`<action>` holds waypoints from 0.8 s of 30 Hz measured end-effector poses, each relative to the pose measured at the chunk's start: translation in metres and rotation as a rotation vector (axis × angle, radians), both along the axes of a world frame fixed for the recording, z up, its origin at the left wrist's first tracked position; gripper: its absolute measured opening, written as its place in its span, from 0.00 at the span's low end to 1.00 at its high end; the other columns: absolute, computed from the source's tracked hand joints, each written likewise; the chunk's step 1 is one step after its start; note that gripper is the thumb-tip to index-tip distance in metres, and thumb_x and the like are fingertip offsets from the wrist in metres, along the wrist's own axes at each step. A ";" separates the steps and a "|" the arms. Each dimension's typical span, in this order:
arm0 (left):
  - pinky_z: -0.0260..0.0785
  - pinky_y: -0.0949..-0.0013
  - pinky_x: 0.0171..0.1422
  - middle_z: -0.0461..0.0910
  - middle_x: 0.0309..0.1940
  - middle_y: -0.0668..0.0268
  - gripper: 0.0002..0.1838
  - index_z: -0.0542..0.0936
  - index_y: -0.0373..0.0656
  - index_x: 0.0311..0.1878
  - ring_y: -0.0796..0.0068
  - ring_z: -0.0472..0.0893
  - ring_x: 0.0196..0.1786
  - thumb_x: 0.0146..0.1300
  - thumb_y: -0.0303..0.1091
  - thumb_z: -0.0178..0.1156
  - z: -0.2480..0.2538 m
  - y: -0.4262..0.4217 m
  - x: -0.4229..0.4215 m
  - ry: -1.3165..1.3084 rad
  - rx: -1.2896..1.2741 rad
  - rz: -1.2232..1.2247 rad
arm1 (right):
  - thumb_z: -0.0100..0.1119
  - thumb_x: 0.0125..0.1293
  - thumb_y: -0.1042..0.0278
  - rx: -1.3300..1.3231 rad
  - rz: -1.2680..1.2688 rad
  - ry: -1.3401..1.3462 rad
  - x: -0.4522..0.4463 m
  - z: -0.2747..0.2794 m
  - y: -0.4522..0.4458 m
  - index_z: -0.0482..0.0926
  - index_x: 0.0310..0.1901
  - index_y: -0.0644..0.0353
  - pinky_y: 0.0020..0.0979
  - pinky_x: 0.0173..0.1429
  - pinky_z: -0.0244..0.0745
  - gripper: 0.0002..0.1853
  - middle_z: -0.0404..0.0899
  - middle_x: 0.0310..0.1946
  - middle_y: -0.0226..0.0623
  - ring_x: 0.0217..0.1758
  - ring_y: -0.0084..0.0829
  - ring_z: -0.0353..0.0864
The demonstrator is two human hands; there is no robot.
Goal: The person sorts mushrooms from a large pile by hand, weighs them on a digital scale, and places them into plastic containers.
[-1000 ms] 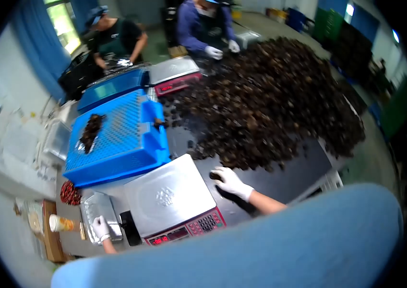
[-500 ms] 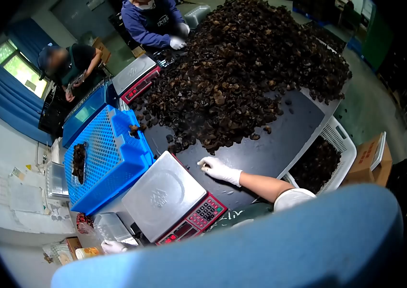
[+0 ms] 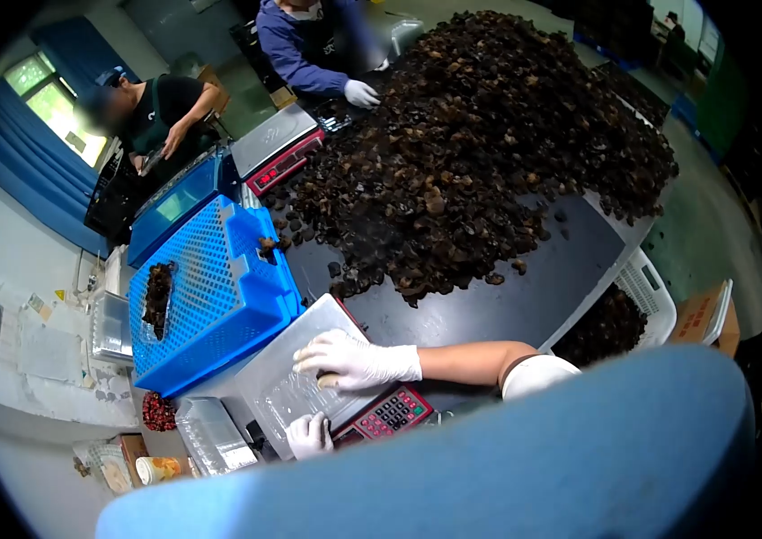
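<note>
On the near scale's metal plate point(image 3: 278, 359) lies a clear plastic tray point(image 3: 287, 402), its outline faint in the glare. My left hand point(image 3: 309, 437), white-gloved, has its fingers curled at the tray's near edge. Over the tray's right part is my right hand point(image 3: 354, 361), also gloved, fingers stretched leftward and thumb apart. A small brownish patch shows beside that thumb; I cannot make out what it is. Beyond the scale rises a big heap of dark wood ear mushrooms point(image 3: 453, 171).
Left of the scale stands an upturned blue crate point(image 3: 192, 287) with a filled clear pack point(image 3: 157, 301) on it. Stacked clear trays point(image 3: 212, 436) and a paper cup point(image 3: 158, 469) are lower left. A white basket point(image 3: 660, 301) is at right. Two co-workers stand across, one point(image 3: 309, 45) beside another scale point(image 3: 275, 144).
My right hand has moved left from the tabletop to above the scale. My left hand has come rightward from beside the stacked trays, and a clear tray now lies on the plate.
</note>
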State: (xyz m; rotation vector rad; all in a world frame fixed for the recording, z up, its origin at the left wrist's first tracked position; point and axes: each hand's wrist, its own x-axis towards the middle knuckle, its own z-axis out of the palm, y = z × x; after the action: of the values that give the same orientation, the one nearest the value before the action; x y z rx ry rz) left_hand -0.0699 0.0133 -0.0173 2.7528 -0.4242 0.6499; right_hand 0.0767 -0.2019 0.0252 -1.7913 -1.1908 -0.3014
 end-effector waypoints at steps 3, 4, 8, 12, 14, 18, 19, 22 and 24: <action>0.66 0.55 0.53 0.77 0.38 0.61 0.10 0.81 0.46 0.42 0.57 0.76 0.44 0.56 0.30 0.67 -0.007 0.004 -0.008 0.007 -0.036 0.054 | 0.59 0.57 0.70 0.093 -0.174 0.004 0.064 -0.010 -0.013 0.81 0.51 0.56 0.44 0.60 0.71 0.18 0.82 0.48 0.40 0.53 0.43 0.80; 0.65 0.55 0.54 0.77 0.39 0.61 0.10 0.81 0.46 0.42 0.58 0.76 0.45 0.56 0.30 0.67 -0.007 0.004 -0.010 0.015 -0.050 0.075 | 0.58 0.58 0.69 0.115 -0.206 0.309 0.083 -0.005 -0.022 0.83 0.46 0.58 0.42 0.58 0.75 0.14 0.84 0.45 0.42 0.52 0.45 0.80; 0.63 0.57 0.57 0.78 0.39 0.63 0.10 0.80 0.45 0.41 0.59 0.76 0.46 0.54 0.29 0.66 -0.006 -0.003 -0.012 0.018 -0.074 0.113 | 0.60 0.61 0.65 -0.061 -0.223 0.327 0.175 -0.066 -0.018 0.84 0.45 0.57 0.40 0.54 0.77 0.12 0.85 0.43 0.41 0.48 0.42 0.83; 0.63 0.57 0.57 0.78 0.39 0.63 0.11 0.81 0.45 0.41 0.60 0.76 0.46 0.53 0.28 0.67 -0.001 -0.012 -0.008 -0.019 -0.087 0.142 | 0.66 0.56 0.62 -0.475 0.002 0.331 0.216 -0.091 0.025 0.85 0.48 0.57 0.39 0.53 0.79 0.17 0.86 0.43 0.42 0.47 0.43 0.84; 0.63 0.57 0.56 0.78 0.39 0.63 0.11 0.81 0.45 0.41 0.60 0.76 0.46 0.53 0.28 0.67 -0.001 -0.012 -0.007 0.004 -0.069 0.153 | 0.69 0.54 0.55 -0.573 0.026 0.306 0.221 -0.104 0.044 0.84 0.51 0.54 0.41 0.54 0.77 0.23 0.86 0.45 0.41 0.48 0.43 0.84; 0.64 0.57 0.56 0.78 0.39 0.63 0.11 0.81 0.46 0.41 0.59 0.76 0.45 0.53 0.28 0.67 -0.001 -0.010 -0.007 0.062 -0.043 0.186 | 0.69 0.49 0.49 -0.705 -0.140 0.069 0.221 -0.134 0.068 0.86 0.46 0.47 0.47 0.51 0.71 0.22 0.86 0.42 0.38 0.46 0.42 0.84; 0.64 0.57 0.55 0.78 0.39 0.63 0.11 0.81 0.46 0.41 0.60 0.76 0.45 0.53 0.27 0.67 -0.001 -0.011 -0.006 0.070 -0.044 0.197 | 0.67 0.50 0.50 -0.713 -0.127 0.183 0.221 -0.137 0.068 0.86 0.40 0.45 0.44 0.49 0.68 0.16 0.86 0.38 0.35 0.44 0.41 0.84; 0.64 0.57 0.55 0.78 0.39 0.63 0.11 0.81 0.46 0.41 0.60 0.76 0.45 0.53 0.27 0.67 0.001 -0.016 -0.004 0.077 -0.051 0.219 | 0.64 0.52 0.52 -0.787 -0.143 0.221 0.223 -0.133 0.052 0.87 0.33 0.44 0.46 0.52 0.66 0.10 0.86 0.35 0.34 0.44 0.40 0.84; 0.64 0.57 0.55 0.78 0.39 0.63 0.11 0.81 0.46 0.40 0.60 0.76 0.45 0.53 0.27 0.67 0.004 -0.019 -0.003 0.084 -0.051 0.230 | 0.64 0.53 0.52 -0.954 -0.269 0.218 0.221 -0.114 0.030 0.89 0.38 0.44 0.48 0.57 0.67 0.13 0.86 0.39 0.35 0.51 0.40 0.81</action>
State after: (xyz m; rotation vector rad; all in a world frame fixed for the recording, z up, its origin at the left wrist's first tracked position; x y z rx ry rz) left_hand -0.0730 -0.0053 -0.0138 2.7910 -0.0709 0.5852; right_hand 0.2976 -0.1721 -0.0892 -2.7232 -0.9924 0.3837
